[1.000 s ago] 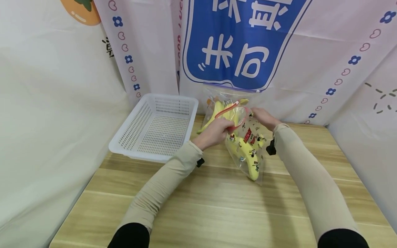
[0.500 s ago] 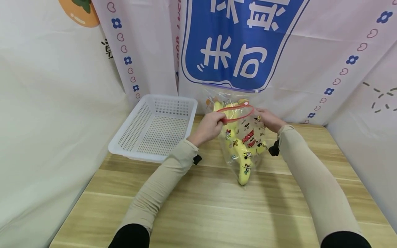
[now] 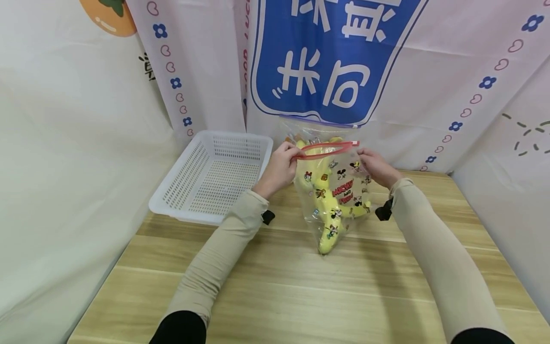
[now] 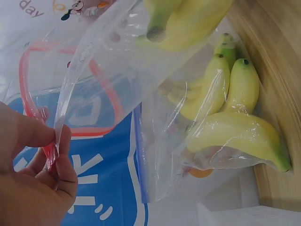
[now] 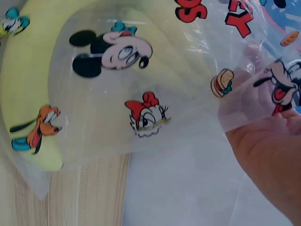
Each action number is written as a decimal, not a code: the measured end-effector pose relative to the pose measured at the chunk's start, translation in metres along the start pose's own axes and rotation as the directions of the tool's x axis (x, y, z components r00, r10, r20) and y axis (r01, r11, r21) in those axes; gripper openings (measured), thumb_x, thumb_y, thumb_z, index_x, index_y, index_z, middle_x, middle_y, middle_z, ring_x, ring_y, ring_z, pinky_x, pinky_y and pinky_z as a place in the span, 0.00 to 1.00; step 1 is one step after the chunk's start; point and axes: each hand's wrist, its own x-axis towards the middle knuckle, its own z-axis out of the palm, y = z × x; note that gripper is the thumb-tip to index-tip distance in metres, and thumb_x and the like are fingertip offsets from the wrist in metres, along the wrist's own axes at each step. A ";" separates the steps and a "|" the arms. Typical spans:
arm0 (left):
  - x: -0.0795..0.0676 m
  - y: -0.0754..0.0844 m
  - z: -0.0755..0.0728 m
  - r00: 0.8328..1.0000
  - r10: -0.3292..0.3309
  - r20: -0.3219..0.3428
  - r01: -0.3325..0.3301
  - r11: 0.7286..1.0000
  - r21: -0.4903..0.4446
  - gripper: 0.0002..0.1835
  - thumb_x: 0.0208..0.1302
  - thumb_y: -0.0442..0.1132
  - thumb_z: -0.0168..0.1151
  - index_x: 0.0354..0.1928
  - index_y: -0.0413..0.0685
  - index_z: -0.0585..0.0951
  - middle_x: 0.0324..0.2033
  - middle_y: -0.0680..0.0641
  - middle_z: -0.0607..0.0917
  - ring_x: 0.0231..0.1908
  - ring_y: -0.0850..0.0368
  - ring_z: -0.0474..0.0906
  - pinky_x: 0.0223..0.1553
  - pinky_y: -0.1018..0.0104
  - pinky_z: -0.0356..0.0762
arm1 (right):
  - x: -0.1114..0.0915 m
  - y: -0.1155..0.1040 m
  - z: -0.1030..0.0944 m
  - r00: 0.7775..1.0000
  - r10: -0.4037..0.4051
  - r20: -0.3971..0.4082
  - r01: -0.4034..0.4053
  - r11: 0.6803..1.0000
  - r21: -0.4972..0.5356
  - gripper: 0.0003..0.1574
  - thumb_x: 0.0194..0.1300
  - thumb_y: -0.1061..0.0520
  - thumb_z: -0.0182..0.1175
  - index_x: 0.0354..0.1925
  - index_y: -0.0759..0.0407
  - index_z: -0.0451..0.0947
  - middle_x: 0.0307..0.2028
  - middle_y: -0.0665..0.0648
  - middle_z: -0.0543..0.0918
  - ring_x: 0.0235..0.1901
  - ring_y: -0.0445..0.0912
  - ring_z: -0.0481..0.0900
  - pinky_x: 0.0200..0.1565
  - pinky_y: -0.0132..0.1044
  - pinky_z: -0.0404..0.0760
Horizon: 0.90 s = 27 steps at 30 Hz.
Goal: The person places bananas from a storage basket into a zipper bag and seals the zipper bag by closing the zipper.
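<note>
A clear zip bag [image 3: 343,179] printed with cartoon figures stands upright over the table, yellow bananas [image 3: 329,239] inside it. My left hand [image 3: 279,169] pinches the left end of its red zip [image 4: 77,132] between thumb and fingers. On the other side, my right hand [image 3: 377,167] grips the bag's right edge below the zip; some of its fingers show through the plastic in the right wrist view. The bag's mouth is a narrow loop, with a slider [image 3: 355,143] at the right end. Behind stands a second clear bag [image 3: 292,125] with a purple zip, holding bananas [image 4: 235,134].
A white perforated basket [image 3: 172,208] sits left of the bags, close to my left hand. The wooden table [image 3: 275,296] reaches back to a printed cloth backdrop [image 3: 399,114], which the rear bag leans near. White cloth also hangs at both sides.
My left hand has moved left and up, drawing the red zip from a crumpled loop into a longer, flatter one. The bag has swung left and my right hand has shifted slightly right.
</note>
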 end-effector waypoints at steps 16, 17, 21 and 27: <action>0.006 -0.010 -0.011 0.985 -0.171 -0.008 0.170 0.985 -0.012 0.12 0.61 0.24 0.52 0.40 0.42 0.83 0.45 0.43 0.81 0.45 0.52 0.77 0.44 0.67 0.76 | -0.015 0.001 0.004 0.986 -0.092 -0.139 0.085 0.995 -0.059 0.22 0.70 0.42 0.50 0.36 0.60 0.68 0.33 0.51 0.76 0.30 0.43 0.74 0.35 0.37 0.75; 0.006 -0.010 -0.012 0.984 -0.178 -0.005 0.178 0.984 -0.014 0.12 0.61 0.23 0.52 0.40 0.42 0.82 0.44 0.44 0.82 0.44 0.53 0.77 0.43 0.68 0.75 | -0.016 0.001 0.005 0.984 -0.095 -0.150 0.088 0.995 -0.056 0.21 0.70 0.43 0.51 0.36 0.60 0.68 0.34 0.51 0.75 0.31 0.42 0.74 0.37 0.36 0.75; 0.007 -0.011 -0.014 0.974 -0.226 0.024 0.226 0.973 -0.041 0.13 0.61 0.24 0.51 0.41 0.42 0.82 0.43 0.43 0.83 0.29 0.55 0.76 0.28 0.69 0.74 | -0.019 0.001 0.008 0.973 -0.127 -0.195 0.130 0.991 0.005 0.17 0.69 0.47 0.55 0.34 0.60 0.70 0.34 0.51 0.75 0.34 0.42 0.74 0.41 0.33 0.76; 0.008 -0.012 -0.016 0.962 -0.270 0.041 0.273 0.959 -0.081 0.13 0.62 0.23 0.49 0.42 0.41 0.81 0.40 0.42 0.83 0.23 0.55 0.71 0.23 0.69 0.70 | -0.023 0.002 0.009 0.951 -0.185 -0.247 0.206 0.977 0.062 0.12 0.68 0.51 0.56 0.35 0.60 0.73 0.32 0.50 0.75 0.32 0.40 0.74 0.36 0.30 0.77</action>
